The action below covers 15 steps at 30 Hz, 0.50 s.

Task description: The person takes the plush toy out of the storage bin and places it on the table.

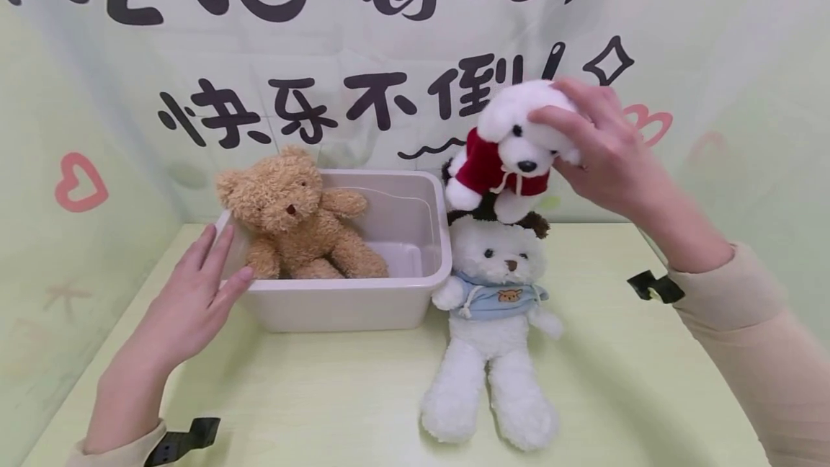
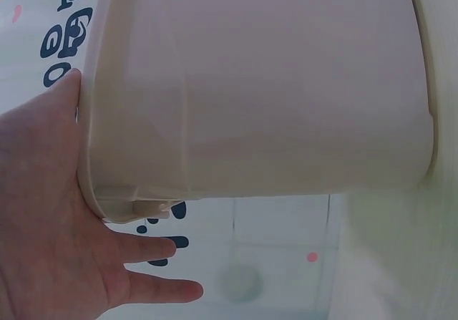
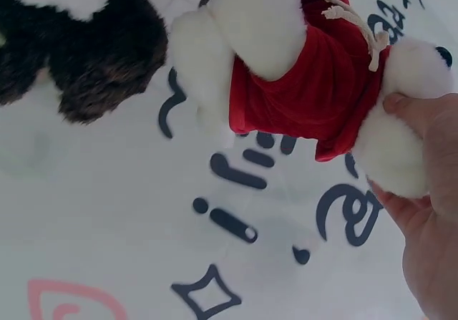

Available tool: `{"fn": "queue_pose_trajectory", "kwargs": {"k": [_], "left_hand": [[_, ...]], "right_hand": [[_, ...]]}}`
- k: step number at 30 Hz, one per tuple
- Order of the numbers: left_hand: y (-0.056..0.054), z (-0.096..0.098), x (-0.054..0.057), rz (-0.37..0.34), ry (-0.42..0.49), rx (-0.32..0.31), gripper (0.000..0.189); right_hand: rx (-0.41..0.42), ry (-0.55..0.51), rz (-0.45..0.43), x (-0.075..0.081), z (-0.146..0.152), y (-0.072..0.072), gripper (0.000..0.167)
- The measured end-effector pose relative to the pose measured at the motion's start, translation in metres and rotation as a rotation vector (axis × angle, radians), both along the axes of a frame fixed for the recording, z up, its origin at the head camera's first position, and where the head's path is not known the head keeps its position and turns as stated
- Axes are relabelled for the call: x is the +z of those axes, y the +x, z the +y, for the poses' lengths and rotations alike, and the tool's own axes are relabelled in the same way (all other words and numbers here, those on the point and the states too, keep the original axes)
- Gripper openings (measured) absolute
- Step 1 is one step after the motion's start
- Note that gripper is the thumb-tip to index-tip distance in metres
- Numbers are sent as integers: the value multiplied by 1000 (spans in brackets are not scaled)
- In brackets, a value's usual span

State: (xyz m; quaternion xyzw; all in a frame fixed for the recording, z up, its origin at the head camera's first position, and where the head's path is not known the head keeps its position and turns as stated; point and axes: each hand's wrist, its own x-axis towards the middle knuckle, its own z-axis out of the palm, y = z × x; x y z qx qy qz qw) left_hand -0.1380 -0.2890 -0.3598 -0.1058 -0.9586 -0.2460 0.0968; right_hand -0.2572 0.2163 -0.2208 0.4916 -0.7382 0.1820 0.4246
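My right hand (image 1: 599, 146) grips a white plush dog (image 1: 525, 128) in a red hoodie by its head, holding it up above the table. In the right wrist view, the thumb and fingers pinch the dog's white head (image 3: 401, 148). My left hand (image 1: 188, 301) rests with straight fingers on the left rim of a beige plastic bin (image 1: 344, 305); the left wrist view has the hand (image 2: 57, 212) against the bin's edge. Inside the bin, at its left, sits a brown teddy bear (image 1: 305, 229). Just right of the bin lies a white plush bear (image 1: 489, 337) in a light blue hoodie.
A pale yellow-green table (image 1: 350, 395) lies under the bin and the white bear. Behind it hangs a light cloth (image 1: 363, 42) with large black characters and pink hearts. Dark brown fur (image 3: 114, 55) shows at the left of the right wrist view.
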Motion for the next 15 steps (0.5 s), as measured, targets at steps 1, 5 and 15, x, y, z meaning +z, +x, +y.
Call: {"fn": "queue_pose_trajectory", "kwargs": {"k": [1,5,15], "left_hand": [[0,0,0,0,0,0,70],[1,-1,0,3,1,2,70],[-1,0,-1,-2,19,-6,72]], "right_hand": [[-13,-1,-3,-1,5,1,65],[-53,8,-13,-8,21,2,66],[-127,2,-18,-25,55,-1,66]]}}
